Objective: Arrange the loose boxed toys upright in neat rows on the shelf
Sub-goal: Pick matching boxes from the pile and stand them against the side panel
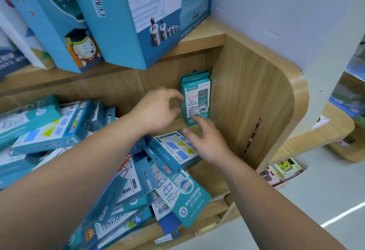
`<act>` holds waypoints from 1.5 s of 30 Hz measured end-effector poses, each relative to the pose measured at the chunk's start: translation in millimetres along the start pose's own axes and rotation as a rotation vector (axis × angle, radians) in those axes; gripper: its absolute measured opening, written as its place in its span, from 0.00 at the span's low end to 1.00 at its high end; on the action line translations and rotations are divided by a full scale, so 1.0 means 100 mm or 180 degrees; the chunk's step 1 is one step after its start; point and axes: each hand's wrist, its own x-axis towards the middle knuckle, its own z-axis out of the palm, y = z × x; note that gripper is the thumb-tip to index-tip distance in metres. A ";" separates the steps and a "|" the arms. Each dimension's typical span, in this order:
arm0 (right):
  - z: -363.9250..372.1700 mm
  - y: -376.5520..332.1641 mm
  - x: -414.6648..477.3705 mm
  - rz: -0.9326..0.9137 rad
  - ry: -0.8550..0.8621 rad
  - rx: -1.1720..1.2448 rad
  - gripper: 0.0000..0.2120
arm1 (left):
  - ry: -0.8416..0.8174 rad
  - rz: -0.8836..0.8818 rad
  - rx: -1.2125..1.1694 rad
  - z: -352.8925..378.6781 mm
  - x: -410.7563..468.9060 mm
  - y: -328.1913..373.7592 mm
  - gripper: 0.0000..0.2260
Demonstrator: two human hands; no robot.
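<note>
Beside the upright box (pixel 196 99), both hands' grips (pixel 156 109) (pixel 205 141) spread loose, holding nothing.

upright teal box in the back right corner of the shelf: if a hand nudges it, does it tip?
Probably tips easily: the upright teal box is tall and narrow on a small base. The shelf side wall close on its right may catch it; leftward nothing supports it. Being thin cardboard, it likely feels light and fairly stiff.
</note>
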 end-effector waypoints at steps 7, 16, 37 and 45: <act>-0.05 -0.03 -0.67 -0.0403 -0.0532 -0.0553 0.21 | 0.0355 -0.0115 0.0135 -0.02 -0.97 -0.06 0.10; 0.11 -0.14 -1.00 -0.0268 -0.1382 -0.1960 0.71 | 0.0552 -0.0653 -0.0445 0.33 -1.70 0.06 0.10; -0.42 0.13 -0.79 0.0184 -0.1300 0.0077 0.45 | 0.0260 -0.2128 -0.2668 0.67 -1.73 0.28 0.06; -0.32 0.25 -0.79 0.0343 -0.1508 0.0334 0.46 | -0.0174 -0.2166 -0.3105 0.79 -1.57 0.39 0.15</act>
